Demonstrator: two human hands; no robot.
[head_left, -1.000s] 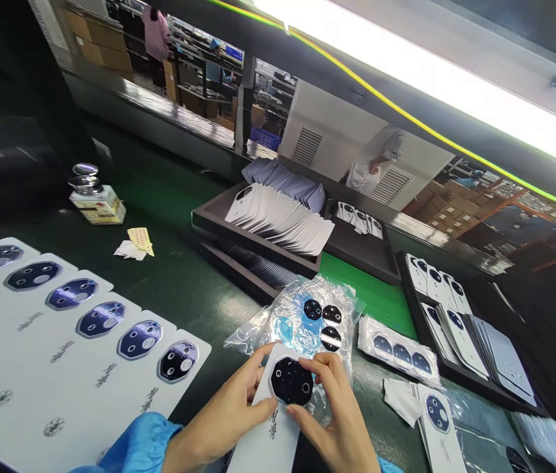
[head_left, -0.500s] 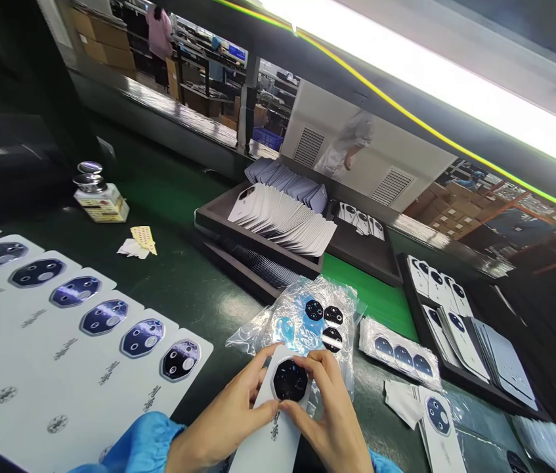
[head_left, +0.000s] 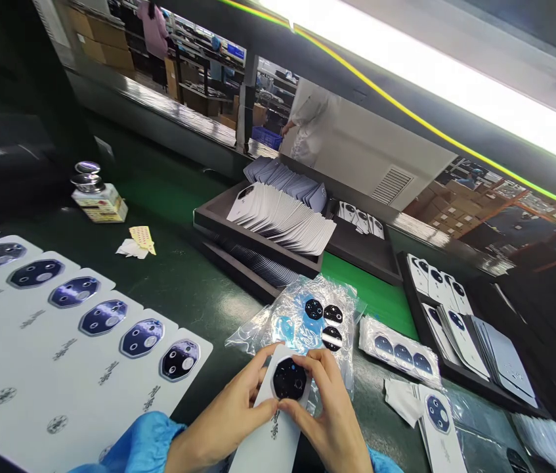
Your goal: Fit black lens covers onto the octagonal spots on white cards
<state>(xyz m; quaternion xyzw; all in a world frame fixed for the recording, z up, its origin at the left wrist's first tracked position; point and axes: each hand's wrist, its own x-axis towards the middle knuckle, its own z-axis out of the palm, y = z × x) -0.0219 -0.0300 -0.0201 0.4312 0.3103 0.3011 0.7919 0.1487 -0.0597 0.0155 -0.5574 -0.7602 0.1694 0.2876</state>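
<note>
My left hand (head_left: 228,410) is closed around the edge of a white phone back panel (head_left: 265,453) low in the middle of the head view. On its upper end sits a round black camera lens cover (head_left: 288,380). My right hand (head_left: 334,414) grips this cover by its rim, thumb at the lower edge and fingers at the upper right. My left thumb lies flat on the panel just below it. Just beyond my hands, a clear plastic bag (head_left: 262,328) lies with loose black lens covers (head_left: 333,314) on it. Both palms are hidden.
Several white panels with lens covers (head_left: 140,338) lie in a row at left. A dark tray (head_left: 258,236) of stacked panels stands behind; another tray (head_left: 474,381) is at right. A wrapped lens pack (head_left: 400,355), a pump bottle (head_left: 99,200) and a white cloth (head_left: 403,402) lie around.
Both hands stay almost still on the panel and lens cover. Behind the bench, a person in white has moved to the left.
</note>
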